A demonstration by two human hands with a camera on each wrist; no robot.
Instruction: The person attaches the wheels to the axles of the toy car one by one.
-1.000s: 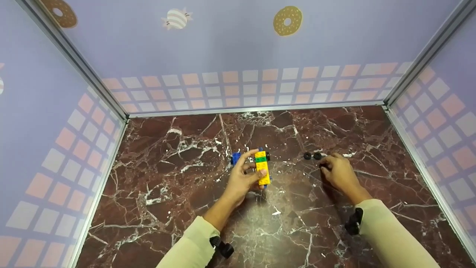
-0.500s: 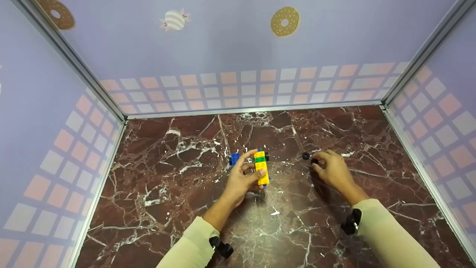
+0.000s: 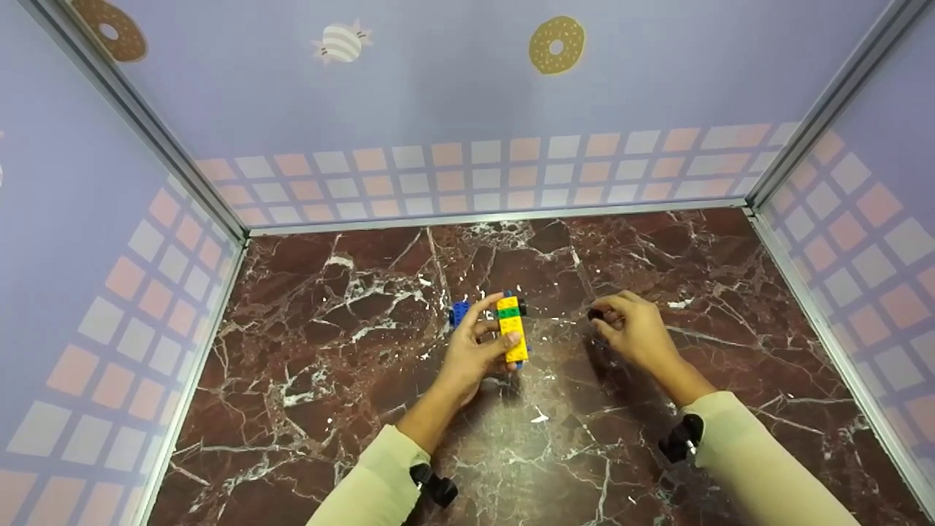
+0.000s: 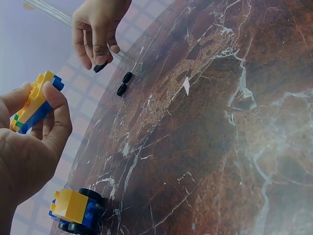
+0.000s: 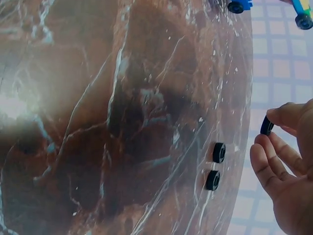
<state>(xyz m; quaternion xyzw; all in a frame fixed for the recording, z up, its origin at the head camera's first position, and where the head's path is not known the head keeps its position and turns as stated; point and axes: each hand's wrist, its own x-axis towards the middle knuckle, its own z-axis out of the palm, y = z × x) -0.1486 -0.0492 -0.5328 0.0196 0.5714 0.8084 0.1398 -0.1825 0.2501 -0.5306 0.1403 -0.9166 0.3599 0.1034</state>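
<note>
Left hand (image 3: 475, 356) curled round brick body (image 3: 514, 342), 1 fitted wheel (image 5: 303, 21) visible; right hand (image 3: 637, 329) pinching 1 loose wheel (image 5: 267, 126); 2 spare wheels (image 5: 216, 152) on tabletop (image 3: 350, 416), apparently awaiting fitting; wheeled piece (image 4: 70, 207) nearby, seemingly assembled.

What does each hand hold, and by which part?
Left hand: toy brick vehicle, by yellow top and blue underside. Right hand: black toy wheel, by its rim.

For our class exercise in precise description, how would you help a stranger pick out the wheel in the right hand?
On the dark red marbled tabletop, find the person's right hand. Between its thumb and fingers is a small black wheel. Being pinched sets it apart from the two loose wheels lying side by side.
</note>
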